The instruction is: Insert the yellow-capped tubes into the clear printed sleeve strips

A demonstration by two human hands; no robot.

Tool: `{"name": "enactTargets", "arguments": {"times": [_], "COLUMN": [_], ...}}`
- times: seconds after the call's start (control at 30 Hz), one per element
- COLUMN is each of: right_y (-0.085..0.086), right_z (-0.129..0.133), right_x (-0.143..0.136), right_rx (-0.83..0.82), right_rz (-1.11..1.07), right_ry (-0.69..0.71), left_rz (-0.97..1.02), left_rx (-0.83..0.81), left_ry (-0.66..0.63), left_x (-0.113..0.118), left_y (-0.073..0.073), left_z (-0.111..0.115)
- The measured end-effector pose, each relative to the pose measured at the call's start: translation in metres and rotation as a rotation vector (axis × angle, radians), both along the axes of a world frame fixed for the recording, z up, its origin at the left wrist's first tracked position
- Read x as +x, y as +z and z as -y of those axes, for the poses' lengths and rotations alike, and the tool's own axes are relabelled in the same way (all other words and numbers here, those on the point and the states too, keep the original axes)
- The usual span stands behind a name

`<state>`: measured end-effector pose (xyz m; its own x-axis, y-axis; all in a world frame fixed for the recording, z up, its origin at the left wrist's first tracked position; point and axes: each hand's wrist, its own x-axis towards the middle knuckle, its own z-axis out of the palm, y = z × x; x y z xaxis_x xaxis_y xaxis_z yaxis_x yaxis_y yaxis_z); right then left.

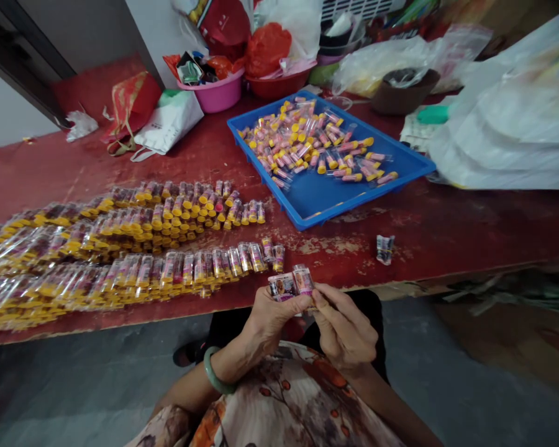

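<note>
Both hands meet in front of my body, near the table's front edge. My left hand [272,316] is closed on a printed label [282,287] with a dark picture and purple print. Fingers of my right hand [342,323] pinch a small clear tube [304,280], upright beside the label and touching it. Rows of labelled tubes [144,273] with yellow caps lie stacked on the left. A blue tray [302,214] beyond my hands holds many loose pink tubes [307,136] with yellow caps. A small printed piece [384,249] rests on the table to the right.
The red table [428,230] has a worn surface. At the back stand a pink basin [217,93], a red basin [279,85] and a brown container [403,96]. White plastic bags [507,136] fill the right side; a white paper bag [170,121] lies back left.
</note>
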<state>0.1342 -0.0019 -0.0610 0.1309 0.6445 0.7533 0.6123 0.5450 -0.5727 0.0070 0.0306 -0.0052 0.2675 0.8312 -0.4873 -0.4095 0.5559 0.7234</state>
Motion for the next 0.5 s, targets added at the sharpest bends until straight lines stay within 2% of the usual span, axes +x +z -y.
{"name": "enactTargets", "arguments": {"times": [0.13, 0.33, 0.5], "right_y": [0.001, 0.039, 0.054], "right_z": [-0.006, -0.02, -0.043], "right_x": [-0.004, -0.012, -0.034], "right_rx": [0.02, -0.226, -0.209], "right_rz": [0.036, -0.012, -0.019], "right_ry": [0.052, 0.287, 0.274], "left_rz": [-0.028, 0.0, 0.006], "left_rx": [0.008, 0.085, 0.088], "left_ry": [0.046, 0.215, 0.246], "left_x": [-0.007, -0.024, -0.041], "left_y": [-0.002, 0.0, 0.01], "left_z": [-0.002, -0.009, -0.016]}}
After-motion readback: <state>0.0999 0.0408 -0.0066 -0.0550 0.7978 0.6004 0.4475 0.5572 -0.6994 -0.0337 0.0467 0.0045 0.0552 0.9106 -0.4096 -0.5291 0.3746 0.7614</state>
